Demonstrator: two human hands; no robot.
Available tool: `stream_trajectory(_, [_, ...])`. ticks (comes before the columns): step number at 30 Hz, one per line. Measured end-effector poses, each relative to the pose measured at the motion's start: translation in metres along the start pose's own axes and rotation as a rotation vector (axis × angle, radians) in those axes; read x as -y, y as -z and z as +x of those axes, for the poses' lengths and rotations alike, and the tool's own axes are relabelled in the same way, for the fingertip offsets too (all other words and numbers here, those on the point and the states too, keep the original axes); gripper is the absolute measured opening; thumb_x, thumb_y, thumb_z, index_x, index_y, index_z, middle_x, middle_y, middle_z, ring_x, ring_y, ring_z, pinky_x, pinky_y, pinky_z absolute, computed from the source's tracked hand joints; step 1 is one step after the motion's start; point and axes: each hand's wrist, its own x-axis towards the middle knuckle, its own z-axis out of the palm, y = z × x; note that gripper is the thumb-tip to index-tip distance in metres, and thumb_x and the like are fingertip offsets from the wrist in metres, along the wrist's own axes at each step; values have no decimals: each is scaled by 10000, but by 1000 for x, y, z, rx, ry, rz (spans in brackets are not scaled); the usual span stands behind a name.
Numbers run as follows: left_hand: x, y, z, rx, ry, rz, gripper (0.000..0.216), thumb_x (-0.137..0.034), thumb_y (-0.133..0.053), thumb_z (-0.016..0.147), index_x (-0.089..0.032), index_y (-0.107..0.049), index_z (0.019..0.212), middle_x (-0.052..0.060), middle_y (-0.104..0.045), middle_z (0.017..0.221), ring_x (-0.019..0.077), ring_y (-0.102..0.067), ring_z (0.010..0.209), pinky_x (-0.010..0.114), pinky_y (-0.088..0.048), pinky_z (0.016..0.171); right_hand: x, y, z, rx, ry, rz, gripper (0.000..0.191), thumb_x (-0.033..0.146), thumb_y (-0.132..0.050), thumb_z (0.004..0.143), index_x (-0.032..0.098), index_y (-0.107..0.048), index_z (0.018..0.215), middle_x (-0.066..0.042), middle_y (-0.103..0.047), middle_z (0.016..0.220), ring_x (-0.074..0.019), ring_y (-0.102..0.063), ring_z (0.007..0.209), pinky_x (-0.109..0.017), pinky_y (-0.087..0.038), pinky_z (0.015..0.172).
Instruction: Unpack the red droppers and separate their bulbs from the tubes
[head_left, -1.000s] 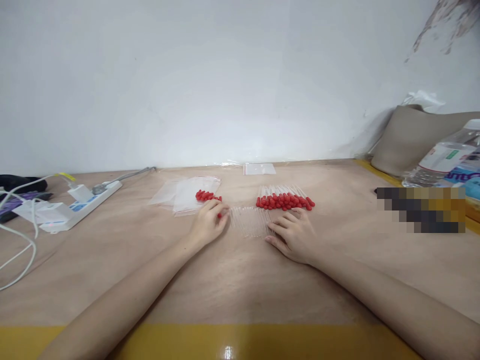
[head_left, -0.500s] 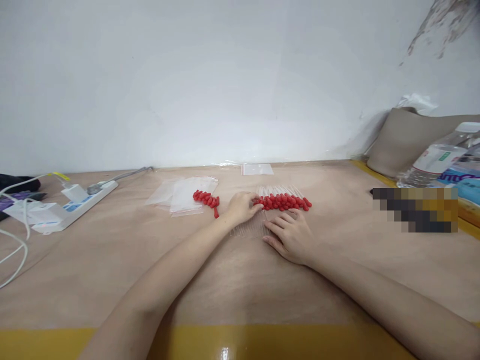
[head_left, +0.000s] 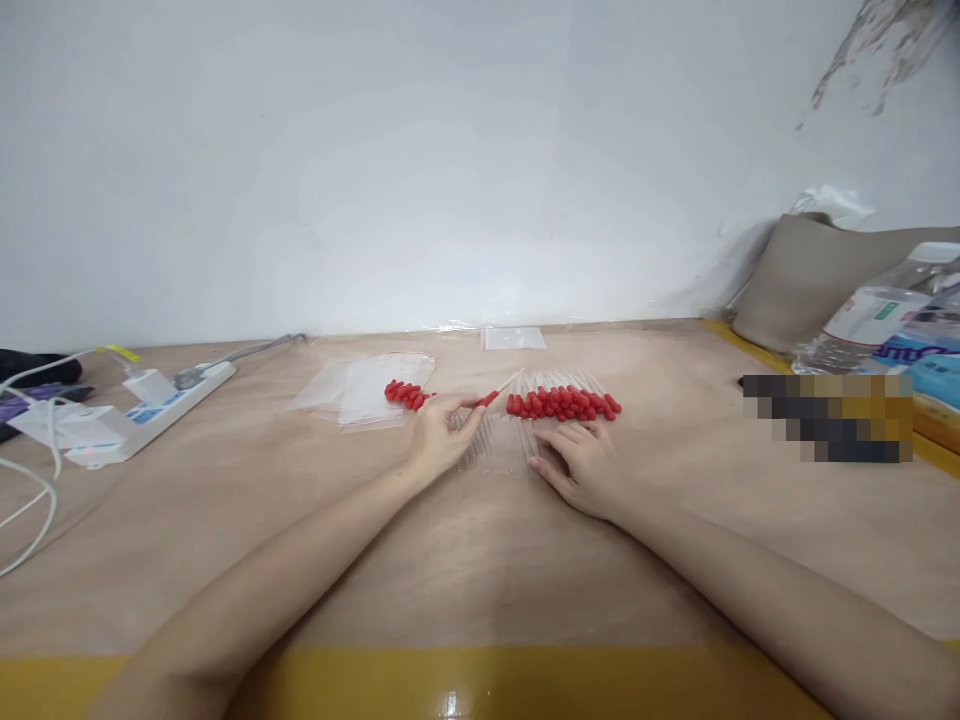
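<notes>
My left hand is closed in a pinch on the red bulb end of a red-tipped stick, whose thin pale shaft points up to the right. A pile of similar red-tipped sticks lies just right of it, shafts towards the wall. My right hand rests on the table in front of that pile, thumb and fingers apart. Its fingertips touch the edge of a layer of thin clear tubes between the hands. A smaller group of red-tipped pieces lies left, partly behind my left hand.
Clear plastic bags lie under the left red group, and another small bag is by the wall. A power strip with cables stands left. Water bottles and a blurred dark object are at right.
My left hand has moved left from the right-hand pile, drawing one red-tipped stick away from it. My right hand has stayed nearly in place.
</notes>
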Motion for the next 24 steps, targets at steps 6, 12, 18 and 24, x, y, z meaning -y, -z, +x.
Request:
stream_trajectory(6, [15,51,-32,151,-186,128,146,-246,-561,784,-228,-655,896,13,-688,869,161,-610,860,402,-338,937,-5,-6,5,-100,-69,92,337,372,-471,827,178,-517,1099,-64,-633,946,-191,-565,892,-348,-335,811])
stream_trajectory(12, [24,57,-40,125,-279,200,145,-227,-586,767,-254,-657,890,-3,-697,861,170,-612,890,427,-272,967,-2,-8,6,-240,77,31,388,352,-510,806,190,-505,1159,-100,-558,1110,-226,-496,1020,-378,-346,858])
stream_trajectory(18, [22,54,-39,164,-417,181,161,-214,-580,786,-281,-653,914,-25,-702,866,150,-610,904,397,-273,970,1,-10,10,-251,245,-10,342,310,-520,814,219,-532,1144,-69,-587,1088,-197,-497,989,-380,-315,873])
stream_trajectory(24, [18,51,-38,171,-494,153,193,-199,-577,793,-298,-642,946,-38,-703,857,142,-609,889,400,-268,985,8,-15,19,-225,310,-8,271,364,-513,829,214,-599,1038,-14,-653,788,-149,-523,805,-390,-241,899])
